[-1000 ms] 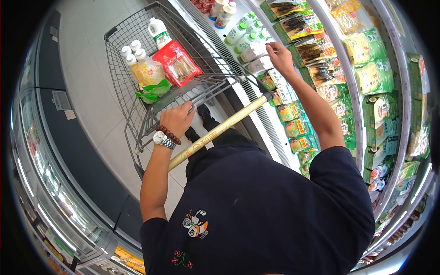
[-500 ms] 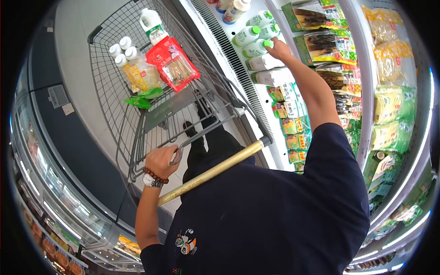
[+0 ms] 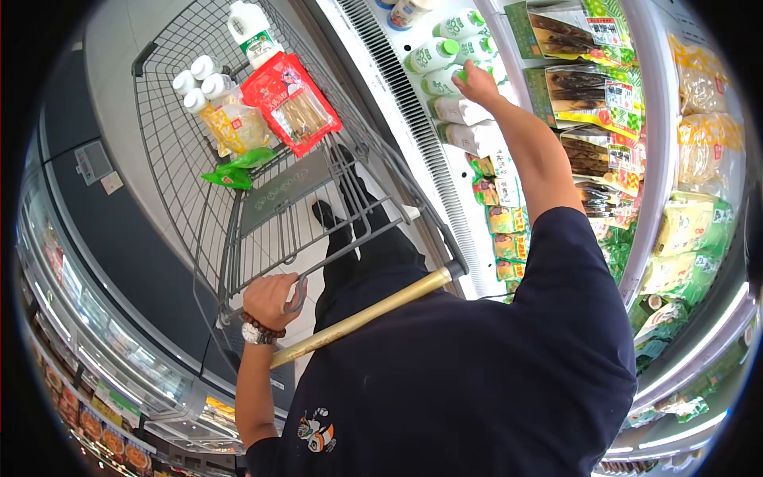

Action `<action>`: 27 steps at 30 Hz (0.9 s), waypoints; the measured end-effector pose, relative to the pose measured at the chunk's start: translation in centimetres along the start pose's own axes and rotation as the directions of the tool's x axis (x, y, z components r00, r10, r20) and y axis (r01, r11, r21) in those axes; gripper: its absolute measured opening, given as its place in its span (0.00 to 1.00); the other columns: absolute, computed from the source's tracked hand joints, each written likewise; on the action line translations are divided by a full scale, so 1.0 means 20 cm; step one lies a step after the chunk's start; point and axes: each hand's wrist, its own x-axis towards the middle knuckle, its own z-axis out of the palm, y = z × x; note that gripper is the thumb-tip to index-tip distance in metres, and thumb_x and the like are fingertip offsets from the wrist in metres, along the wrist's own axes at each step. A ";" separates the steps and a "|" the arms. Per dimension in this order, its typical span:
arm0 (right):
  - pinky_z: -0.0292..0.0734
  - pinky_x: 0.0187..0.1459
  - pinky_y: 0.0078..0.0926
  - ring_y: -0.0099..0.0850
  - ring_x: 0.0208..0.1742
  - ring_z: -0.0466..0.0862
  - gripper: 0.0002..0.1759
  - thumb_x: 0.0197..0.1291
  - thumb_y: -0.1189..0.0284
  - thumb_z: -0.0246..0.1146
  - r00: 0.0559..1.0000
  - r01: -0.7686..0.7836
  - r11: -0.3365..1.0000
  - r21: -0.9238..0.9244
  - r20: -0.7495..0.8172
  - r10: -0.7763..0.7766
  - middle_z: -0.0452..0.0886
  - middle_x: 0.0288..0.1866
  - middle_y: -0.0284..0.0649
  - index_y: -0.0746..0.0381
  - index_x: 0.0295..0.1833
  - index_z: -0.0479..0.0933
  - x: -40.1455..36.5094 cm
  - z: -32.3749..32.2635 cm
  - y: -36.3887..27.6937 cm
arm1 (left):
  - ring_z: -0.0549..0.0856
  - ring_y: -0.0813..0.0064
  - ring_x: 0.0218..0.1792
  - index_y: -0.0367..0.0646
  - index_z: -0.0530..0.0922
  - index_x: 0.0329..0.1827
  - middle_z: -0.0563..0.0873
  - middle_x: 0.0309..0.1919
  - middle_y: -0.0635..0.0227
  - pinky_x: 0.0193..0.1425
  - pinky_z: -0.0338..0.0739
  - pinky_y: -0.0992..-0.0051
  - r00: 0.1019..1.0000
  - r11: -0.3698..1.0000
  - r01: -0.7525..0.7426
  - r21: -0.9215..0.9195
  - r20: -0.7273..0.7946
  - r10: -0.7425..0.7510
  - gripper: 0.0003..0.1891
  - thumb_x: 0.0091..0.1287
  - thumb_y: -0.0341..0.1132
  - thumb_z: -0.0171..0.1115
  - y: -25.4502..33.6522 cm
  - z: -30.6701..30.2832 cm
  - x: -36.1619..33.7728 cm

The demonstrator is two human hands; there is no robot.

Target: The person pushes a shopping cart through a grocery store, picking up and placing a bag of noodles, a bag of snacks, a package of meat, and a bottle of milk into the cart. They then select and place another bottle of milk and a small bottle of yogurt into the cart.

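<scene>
My right hand (image 3: 478, 84) reaches into the refrigerated shelf, its fingers closed around the green cap of a white-and-green bottle (image 3: 437, 81) lying on its side. Similar bottles (image 3: 431, 55) lie just beyond it, and white packages (image 3: 459, 109) sit on the near side. My left hand (image 3: 272, 300) is wrapped around the grey wire frame of the shopping cart (image 3: 230, 274), near its yellow handle bar (image 3: 366, 314). In the cart are a white jug (image 3: 253, 33), several white-capped bottles (image 3: 204, 83), a red food packet (image 3: 291, 102), a yellow-and-clear bag (image 3: 233, 126) and a green packet (image 3: 238, 168).
Bagged foods (image 3: 592, 95) hang to the right of the bottles, with more bags (image 3: 703, 147) farther right. Small packets (image 3: 509, 230) line the shelf nearer me. A black slotted grille (image 3: 389, 60) edges the case. Another refrigerated case (image 3: 103, 318) stands on the left.
The camera view has shifted slightly, and the cart appears a little farther left. My right hand stays at the same bottle's cap; my left hand keeps its hold on the cart.
</scene>
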 end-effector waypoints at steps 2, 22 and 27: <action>0.78 0.51 0.51 0.57 0.49 0.85 0.30 0.65 0.50 0.64 1.000 0.003 1.000 0.009 0.010 -0.003 0.85 0.45 0.59 0.66 0.56 0.71 0.00 0.00 -0.01 | 0.86 0.65 0.26 0.43 0.83 0.35 0.87 0.27 0.66 0.30 0.76 0.70 1.000 1.000 0.001 0.005 -0.006 -0.001 0.08 0.55 0.27 0.75 0.00 0.00 0.00; 0.77 0.55 0.47 0.52 0.56 0.80 0.31 0.63 0.54 0.68 0.944 -0.014 0.973 0.229 -0.317 0.088 0.78 0.54 0.54 0.68 0.59 0.72 -0.59 -0.04 -0.12 | 0.85 0.64 0.25 0.43 0.83 0.34 0.87 0.26 0.65 0.29 0.76 0.70 1.000 1.000 0.010 0.015 -0.013 -0.010 0.07 0.55 0.27 0.75 -0.01 0.02 0.03; 0.77 0.53 0.48 0.52 0.54 0.80 0.29 0.60 0.56 0.70 0.940 -0.118 0.977 0.180 -0.297 0.169 0.78 0.51 0.52 0.66 0.57 0.73 -0.89 0.10 -0.02 | 0.82 0.65 0.21 0.42 0.82 0.35 0.83 0.22 0.66 0.27 0.72 0.69 0.997 0.999 -0.034 -0.006 -0.069 0.033 0.10 0.55 0.28 0.76 -0.02 0.07 0.04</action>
